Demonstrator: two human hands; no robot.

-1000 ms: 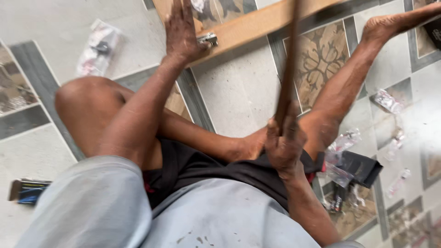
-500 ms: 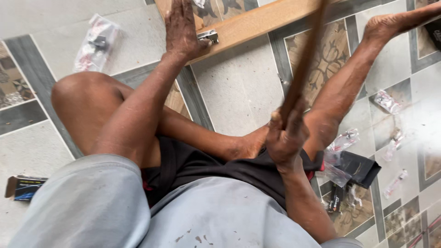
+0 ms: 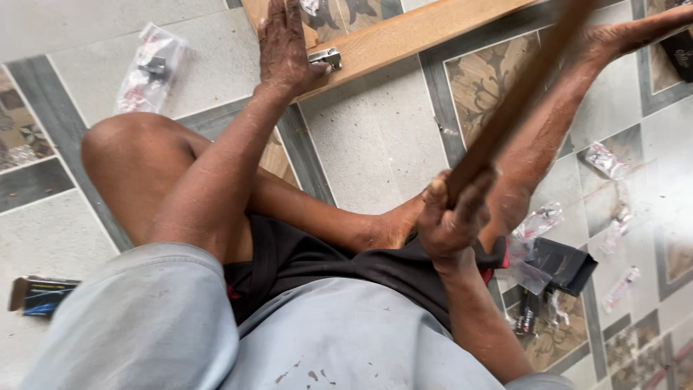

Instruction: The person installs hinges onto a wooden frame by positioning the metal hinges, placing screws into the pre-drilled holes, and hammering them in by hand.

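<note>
Far left edge, a small dark box (image 3: 36, 295) lies on the tiles; upper left, a clear bag (image 3: 150, 68) of hardware. Top centre, the left hand (image 3: 287, 45) is spread flat, fingers open, pressing the wooden bar (image 3: 404, 32) just beside a metal bracket (image 3: 325, 58). Right of centre, the right hand (image 3: 453, 217) is fisted tight round the lower end of a long brown handle (image 3: 520, 94), which slants up to the top right and blurs; its head is out of view, so I can't tell what tool it is. More bags (image 3: 603, 159) lie at right. To do this well, I'd say: keep those flat fingers clear of the bracket and swing short and controlled. Against half a second back, the handle leans further right and the fist sits a touch lower; the left hand hasn't shifted.
</note>
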